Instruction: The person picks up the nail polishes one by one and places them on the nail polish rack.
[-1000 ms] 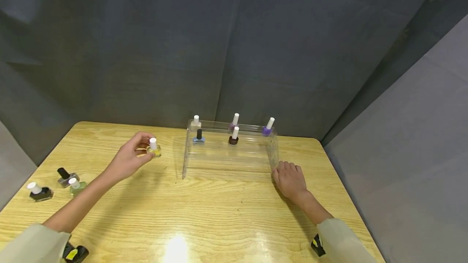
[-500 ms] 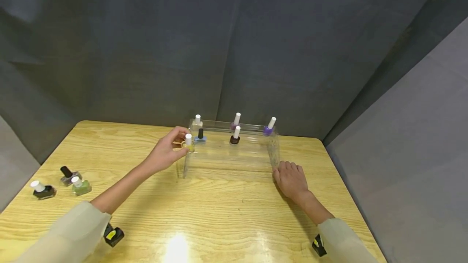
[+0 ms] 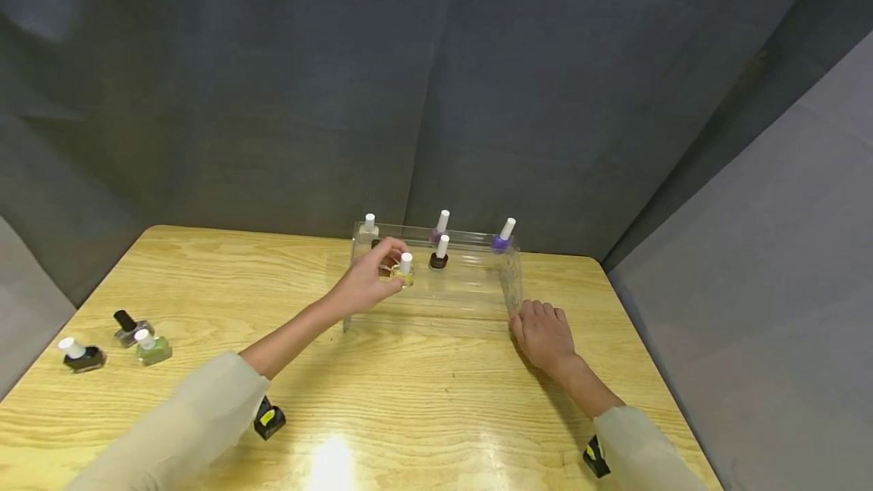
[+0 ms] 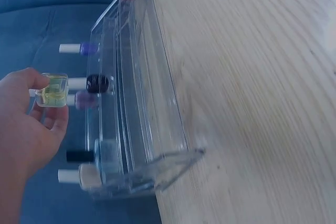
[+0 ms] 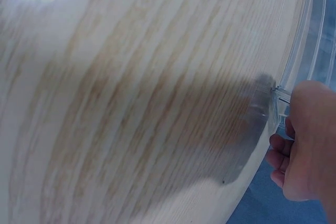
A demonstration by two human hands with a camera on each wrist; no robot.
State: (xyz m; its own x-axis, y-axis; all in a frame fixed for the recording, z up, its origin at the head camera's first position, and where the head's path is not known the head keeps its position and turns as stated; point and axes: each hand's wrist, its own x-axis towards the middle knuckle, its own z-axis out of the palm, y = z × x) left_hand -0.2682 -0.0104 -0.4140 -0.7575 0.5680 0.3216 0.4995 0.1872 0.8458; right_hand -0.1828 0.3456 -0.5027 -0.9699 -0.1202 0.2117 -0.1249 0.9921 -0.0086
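One yellow bottle with a white cap is held over the clear rack, left of the rack's centre, cap upward. The left wrist view shows it apart from the rack's tiers. The left hand pinches this bottle between thumb and fingers, the fingers curved around its far side. At the rack's front right corner, the right hand grips the end panel with curled fingers.

Top tier of the rack, from left to right: a cream bottle, a mauve bottle and a violet bottle, each with a white cap. Next tier down: a light blue bottle with a black cap at the rack's left end, mostly hidden by the left hand in the head view, and a dark bottle with a white cap near the rack's middle.

Well to the left of the rack, three further units lie tilted: a grey bottle with a black cap, a green bottle with a white cap, and a black bottle with a white cap, farthest from the rack. A wood-grain table supports the rack. Behind the rack hangs a dark curtain.
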